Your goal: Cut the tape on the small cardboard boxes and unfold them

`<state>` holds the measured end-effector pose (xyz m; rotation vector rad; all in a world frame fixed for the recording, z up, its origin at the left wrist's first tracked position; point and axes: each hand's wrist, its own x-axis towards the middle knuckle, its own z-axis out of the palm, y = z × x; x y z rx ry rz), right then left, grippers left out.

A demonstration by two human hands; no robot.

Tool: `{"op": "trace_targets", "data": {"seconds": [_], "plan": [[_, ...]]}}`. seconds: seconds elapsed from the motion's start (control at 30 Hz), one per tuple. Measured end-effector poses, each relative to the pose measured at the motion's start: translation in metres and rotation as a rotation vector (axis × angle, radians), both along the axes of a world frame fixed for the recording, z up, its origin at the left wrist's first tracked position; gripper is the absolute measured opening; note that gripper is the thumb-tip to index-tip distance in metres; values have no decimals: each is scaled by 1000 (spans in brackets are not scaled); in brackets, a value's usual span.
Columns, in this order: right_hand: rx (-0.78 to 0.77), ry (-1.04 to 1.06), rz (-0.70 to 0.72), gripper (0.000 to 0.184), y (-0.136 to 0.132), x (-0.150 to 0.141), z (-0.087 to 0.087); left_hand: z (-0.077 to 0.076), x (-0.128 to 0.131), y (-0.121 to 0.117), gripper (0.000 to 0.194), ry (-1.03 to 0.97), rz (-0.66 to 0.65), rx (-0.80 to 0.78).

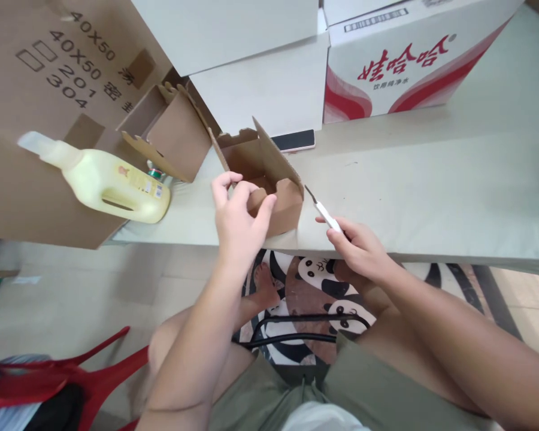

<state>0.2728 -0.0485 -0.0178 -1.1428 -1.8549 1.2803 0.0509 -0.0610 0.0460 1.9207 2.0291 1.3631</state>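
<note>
The left hand has its fingers and thumb bent over the near edge of an open cardboard box, holding it at the front edge of the table, with its flaps raised. The right hand holds a slim white tool between thumb and fingers, its thin dark tip pointing at the box's right corner, though I cannot tell whether they touch. Another brown box and a yellow bottle are to the left, and a white carton with red writing sits behind, farther right
</note>
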Motion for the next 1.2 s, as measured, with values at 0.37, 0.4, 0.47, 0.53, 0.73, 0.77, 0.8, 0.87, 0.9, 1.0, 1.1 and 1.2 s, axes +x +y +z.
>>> {"op": "trace_targets", "data": {"seconds": [0.37, 0.4, 0.47, 0.53, 0.73, 0.77, 0.8, 0.87, 0.9, 1.0, 1.1, 1.2], "plan": [[65, -56, 10, 38, -6, -15, 5, -10, -6, -4, 33, -16, -6, 7], [68, -69, -1, 38, -6, -18, 4, -11, -7, -5, 32, -9, -2, 12], [78, -80, -13, 37, -6, -24, 3, -13, -10, -6, 31, 4, 9, 26], [80, -58, 6, 36, -6, -26, 2, -15, -12, -6, 29, 3, 19, 37], [59, 5, 60, 36, -5, -26, -1, -17, -15, -8, 28, -49, 13, 36], [65, 16, 67, 35, -5, -26, -2, -16, -14, -8, 28, -53, 10, 25], [71, 31, 80, 35, -6, -27, -3, -14, -11, -8, 27, -52, 4, 12], [77, 65, 97, 33, -7, -28, -3, -11, -6, -8, 23, -48, -17, -16], [73, 81, 98, 33, -8, -29, -3, -9, -3, -7, 21, -48, -25, -29], [33, 131, 44, 33, -10, -27, -1, -6, -3, -4, 19, -78, -26, -49], [37, 133, -119, 31, -3, -20, -1, -5, -16, 1, 26, -221, 13, -24], [121, 1, -292, 29, 14, -10, -9, -4, -32, 4, 34, -594, 60, 46]]}}
